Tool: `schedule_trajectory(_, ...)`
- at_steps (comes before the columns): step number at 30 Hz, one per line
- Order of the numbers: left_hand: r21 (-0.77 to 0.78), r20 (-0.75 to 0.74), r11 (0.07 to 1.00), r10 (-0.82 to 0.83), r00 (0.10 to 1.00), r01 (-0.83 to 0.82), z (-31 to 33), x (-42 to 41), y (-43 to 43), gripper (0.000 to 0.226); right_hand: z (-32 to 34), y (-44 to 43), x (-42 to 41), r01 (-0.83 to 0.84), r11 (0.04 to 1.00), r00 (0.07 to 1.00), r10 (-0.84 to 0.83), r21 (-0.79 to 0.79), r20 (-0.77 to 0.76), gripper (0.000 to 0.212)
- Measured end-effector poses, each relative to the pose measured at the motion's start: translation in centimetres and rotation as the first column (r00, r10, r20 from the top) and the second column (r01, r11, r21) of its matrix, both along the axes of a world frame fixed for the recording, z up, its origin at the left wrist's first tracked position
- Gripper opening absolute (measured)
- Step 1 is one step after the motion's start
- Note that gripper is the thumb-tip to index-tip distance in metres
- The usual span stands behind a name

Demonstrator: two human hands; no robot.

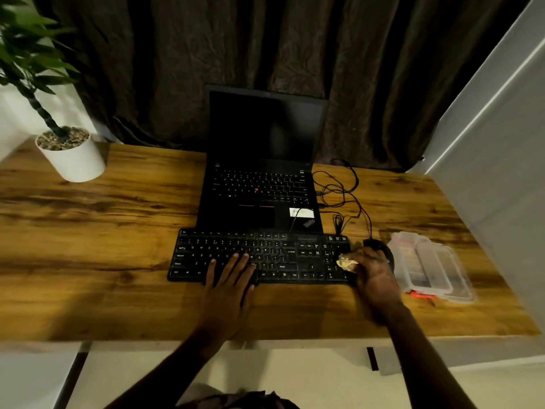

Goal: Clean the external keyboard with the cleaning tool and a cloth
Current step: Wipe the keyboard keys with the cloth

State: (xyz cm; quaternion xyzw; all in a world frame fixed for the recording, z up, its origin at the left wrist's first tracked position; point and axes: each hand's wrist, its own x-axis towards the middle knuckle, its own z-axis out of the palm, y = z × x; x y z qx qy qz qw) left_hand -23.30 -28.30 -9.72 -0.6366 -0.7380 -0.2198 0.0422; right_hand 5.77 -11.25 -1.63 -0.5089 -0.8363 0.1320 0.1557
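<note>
Your left hand (228,278) lies flat, fingers straight and spread on the middle keys of the keyboard (206,252); press down so it cannot slide on the desk (118,290). Your right hand (374,271) curls its fingers tight round a yellowish wad (347,263) (cloth or gel, hard to tell) at the number pad: use short strokes. Mouse (376,244) and plastic case (430,267) crowd that end; cables (339,196) and laptop (259,178) sit behind.

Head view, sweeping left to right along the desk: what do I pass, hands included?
White plant pot → left hand, flat on the external keyboard → crumpled cloth → right hand gripping it → clear plastic case. The mouse is left out: the right hand overlaps it.
</note>
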Motion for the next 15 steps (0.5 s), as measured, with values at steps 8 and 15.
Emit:
schedule_trajectory(8, -0.012, -0.023, 1.000, 0.006, 1.000, -0.006, -0.3, -0.1, 0.0, 0.051, -0.6, -0.7, -3.0, -0.148, 0.989, 0.979, 0.146, -0.001, 0.142, 0.044)
schedule_trajectory(15, 0.012, -0.023, 1.000, 0.016, 1.000, -0.015, -0.5, -0.1, 0.2, 0.048, 0.1, -0.6, 0.2, -0.009, 1.000, 0.999, 0.010, -0.021, 0.051, 0.053)
